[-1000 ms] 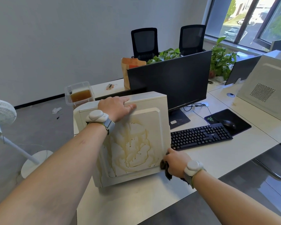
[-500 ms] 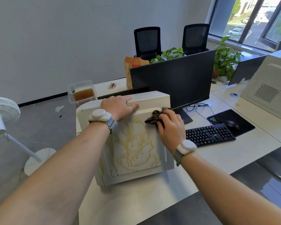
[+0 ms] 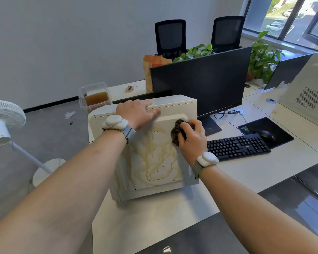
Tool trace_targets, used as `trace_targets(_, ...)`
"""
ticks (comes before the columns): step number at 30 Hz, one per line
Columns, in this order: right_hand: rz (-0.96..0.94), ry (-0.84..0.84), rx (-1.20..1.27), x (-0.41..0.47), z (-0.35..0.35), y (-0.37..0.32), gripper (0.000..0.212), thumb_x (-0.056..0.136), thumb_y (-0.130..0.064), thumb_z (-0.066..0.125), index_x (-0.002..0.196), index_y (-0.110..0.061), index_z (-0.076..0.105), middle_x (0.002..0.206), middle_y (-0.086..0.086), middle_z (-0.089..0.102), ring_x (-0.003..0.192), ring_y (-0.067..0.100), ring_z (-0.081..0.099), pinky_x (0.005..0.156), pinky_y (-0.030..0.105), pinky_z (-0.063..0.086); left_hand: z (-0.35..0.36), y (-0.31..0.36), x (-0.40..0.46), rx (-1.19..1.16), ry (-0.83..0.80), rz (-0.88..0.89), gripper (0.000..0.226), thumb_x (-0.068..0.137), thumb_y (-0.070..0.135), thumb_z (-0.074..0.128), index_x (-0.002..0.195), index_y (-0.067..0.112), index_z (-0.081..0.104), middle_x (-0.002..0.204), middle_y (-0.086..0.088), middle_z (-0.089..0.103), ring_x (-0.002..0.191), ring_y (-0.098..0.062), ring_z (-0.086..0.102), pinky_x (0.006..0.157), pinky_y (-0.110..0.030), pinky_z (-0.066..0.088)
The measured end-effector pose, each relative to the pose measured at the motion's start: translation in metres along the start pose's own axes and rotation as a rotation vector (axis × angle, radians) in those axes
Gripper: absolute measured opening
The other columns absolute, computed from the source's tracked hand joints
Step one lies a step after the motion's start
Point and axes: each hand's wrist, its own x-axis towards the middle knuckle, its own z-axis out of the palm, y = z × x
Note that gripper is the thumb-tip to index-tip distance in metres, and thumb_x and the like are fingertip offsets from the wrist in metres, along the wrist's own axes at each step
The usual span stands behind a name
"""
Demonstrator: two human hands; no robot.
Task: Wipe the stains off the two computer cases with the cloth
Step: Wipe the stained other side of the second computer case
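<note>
A white computer case stands upright on the desk in front of me, its side panel streaked with yellow-brown stains. My left hand lies flat over the case's top edge. My right hand presses a dark crumpled cloth against the upper right part of the stained panel. A second white case with a perforated vent stands at the far right of the desk.
Behind the case stand a black monitor, a keyboard, a mouse on a black pad. A clear tub of brown liquid sits at the back left, a paper bag and plants behind. A white fan stands on the floor at left.
My right hand rose with the cloth from the case's lower right corner to the upper right of the stained panel. My left hand stayed on the top edge.
</note>
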Motion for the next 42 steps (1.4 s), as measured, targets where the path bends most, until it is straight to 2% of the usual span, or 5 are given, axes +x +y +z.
trace_targets(9, -0.067, -0.304, -0.07, -0.059, -0.01, 0.041, 0.024, 0.081, -0.006, 0.073, 0.103, -0.014, 0.066, 0.103, 0.004, 0.048, 0.076, 0.032, 0.058, 0.055, 0.033, 0.051, 0.002, -0.001, 0.003, -0.013, -0.024, -0.02, 0.075, 0.09, 0.086, 0.024, 0.146, 0.045, 0.051, 0.142, 0.007, 0.062, 0.126, -0.027, 0.059, 0.093, -0.04, 0.05)
trace_targets(14, -0.063, -0.019, 0.033, -0.005, -0.023, 0.005, 0.044, 0.085, -0.002, 0.068, 0.127, -0.017, 0.069, 0.128, 0.012, 0.052, 0.109, 0.03, 0.053, 0.085, 0.032, 0.051, 0.001, -0.001, 0.002, -0.02, -0.036, -0.026, 0.074, 0.091, 0.085, 0.025, 0.147, 0.044, 0.05, 0.144, 0.006, 0.061, 0.127, -0.028, 0.058, 0.095, -0.042, 0.05)
trace_targets(18, -0.09, -0.003, -0.005, 0.009, -0.013, 0.005, 0.037, 0.082, 0.003, 0.068, 0.116, -0.012, 0.073, 0.126, 0.016, 0.056, 0.107, 0.04, 0.055, 0.081, 0.04, 0.054, 0.0, -0.001, -0.001, -0.018, -0.03, -0.02, 0.073, 0.091, 0.085, 0.026, 0.146, 0.044, 0.051, 0.143, 0.006, 0.062, 0.126, -0.028, 0.058, 0.092, -0.04, 0.048)
trace_targets(27, 0.055, -0.388, -0.051, -0.129, 0.012, 0.056, 0.027, 0.079, 0.0, 0.071, 0.101, -0.015, 0.074, 0.108, 0.011, 0.055, 0.089, 0.037, 0.06, 0.064, 0.034, 0.055, -0.002, 0.001, 0.0, -0.042, -0.017, -0.016, 0.062, 0.093, 0.081, 0.03, 0.133, 0.044, 0.061, 0.13, 0.004, 0.069, 0.118, -0.029, 0.062, 0.094, -0.043, 0.05)
trace_targets(42, 0.253, -0.589, -0.048, -0.151, 0.01, 0.05, 0.021, 0.093, -0.011, 0.065, 0.111, -0.012, 0.076, 0.102, -0.003, 0.053, 0.081, 0.021, 0.063, 0.064, 0.02, 0.054, -0.005, 0.0, 0.002, -0.046, -0.044, -0.024, 0.068, 0.092, 0.083, 0.029, 0.142, 0.045, 0.055, 0.135, 0.005, 0.066, 0.122, -0.029, 0.06, 0.095, -0.042, 0.051)
